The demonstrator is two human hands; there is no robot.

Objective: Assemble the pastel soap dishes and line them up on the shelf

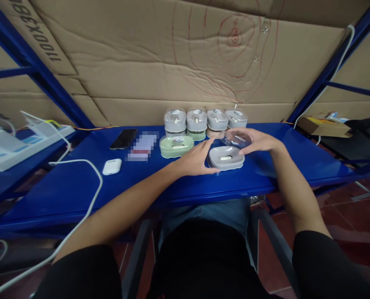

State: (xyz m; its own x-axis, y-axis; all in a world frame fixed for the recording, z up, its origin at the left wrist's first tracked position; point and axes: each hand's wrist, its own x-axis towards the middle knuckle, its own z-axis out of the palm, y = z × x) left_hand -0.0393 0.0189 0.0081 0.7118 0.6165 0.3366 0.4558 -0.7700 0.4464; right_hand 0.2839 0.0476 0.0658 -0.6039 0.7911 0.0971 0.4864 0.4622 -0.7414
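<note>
Blue tabletop [309, 158] bears a grey box [226, 162] between hands [199, 160] [259, 140], perhaps touching both

**Table [303, 155] layout: boxes [196, 119] mid, phone [124, 139] left**

Four boxes stood in a back row, left three stacked on others, cardboard [135, 54] behind. Before them: front-left box [177, 147], front-right box [225, 158]. The latter sat between left hand [197, 160] and right hand [261, 140], lid [238, 140] at its rear. Earbud case [111, 166] lay before phone.
</note>
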